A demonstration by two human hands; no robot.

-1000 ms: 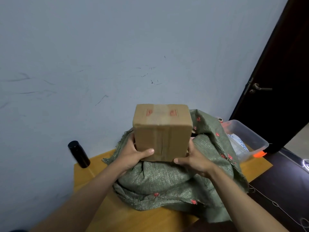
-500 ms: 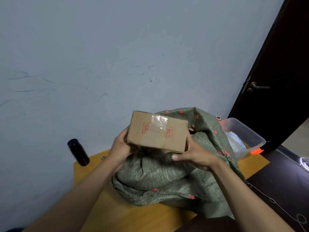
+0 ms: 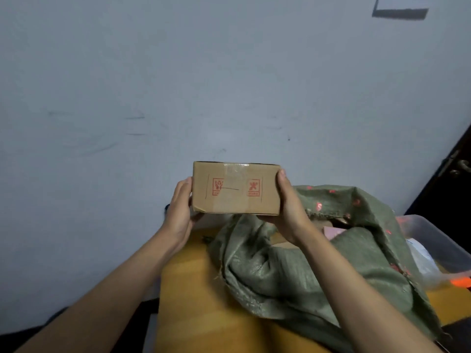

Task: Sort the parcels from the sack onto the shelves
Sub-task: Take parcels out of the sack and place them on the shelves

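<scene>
A brown cardboard parcel (image 3: 235, 191) with clear tape and two red printed marks is held in the air above the table's left part, in front of the wall. My left hand (image 3: 179, 208) grips its left end and my right hand (image 3: 286, 205) grips its right end, thumbs toward me. The green woven sack (image 3: 293, 266) with red marks lies slumped on the yellow wooden table (image 3: 193, 307), below and right of the parcel. Its mouth gapes open and shows more cardboard and something pink (image 3: 331, 231) inside.
A clear plastic bin (image 3: 430, 240) with an orange clip (image 3: 460, 281) stands at the table's right end, behind the sack. A dark door with a handle (image 3: 462, 165) is at the far right. A pale blue wall fills the background.
The parcel has been lifted out of the sack, turned so its marked side faces me, and carried left. The view has swung left; the black bottle is no longer visible.
</scene>
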